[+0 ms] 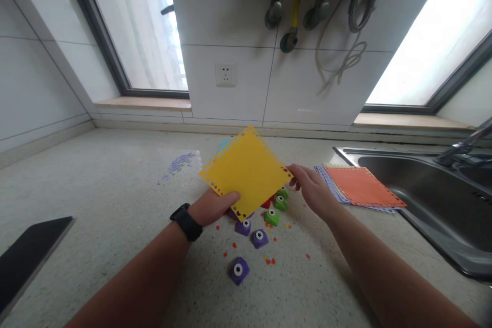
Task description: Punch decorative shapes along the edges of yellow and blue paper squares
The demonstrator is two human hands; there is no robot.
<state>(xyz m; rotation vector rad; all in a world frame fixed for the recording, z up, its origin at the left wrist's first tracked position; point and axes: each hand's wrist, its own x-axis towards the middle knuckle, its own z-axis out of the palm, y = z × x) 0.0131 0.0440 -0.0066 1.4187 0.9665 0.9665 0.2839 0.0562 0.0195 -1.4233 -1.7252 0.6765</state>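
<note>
A yellow sheet of paper (249, 169) with small shapes punched along its edges is held up over the counter, one corner pointing away from me. My left hand (215, 206) grips its near left edge, thumb on top and fingers hidden beneath. At the right corner, my right hand (309, 187) pinches the paper between thumb and fingers. Below the sheet lie several craft punches: a purple punch (239, 270) nearest me, another purple punch (260, 238), and a green punch (272, 217). A red item (267, 202) is mostly covered by the paper.
Punched orange and lilac sheets (365, 186) are stacked by the steel sink (430, 225) at right. Purple paper bits (180, 164) lie left of the sheet, red and yellow bits around the punches. A dark flat object (31, 261) rests at far left. Light blue paper (224, 144) shows behind.
</note>
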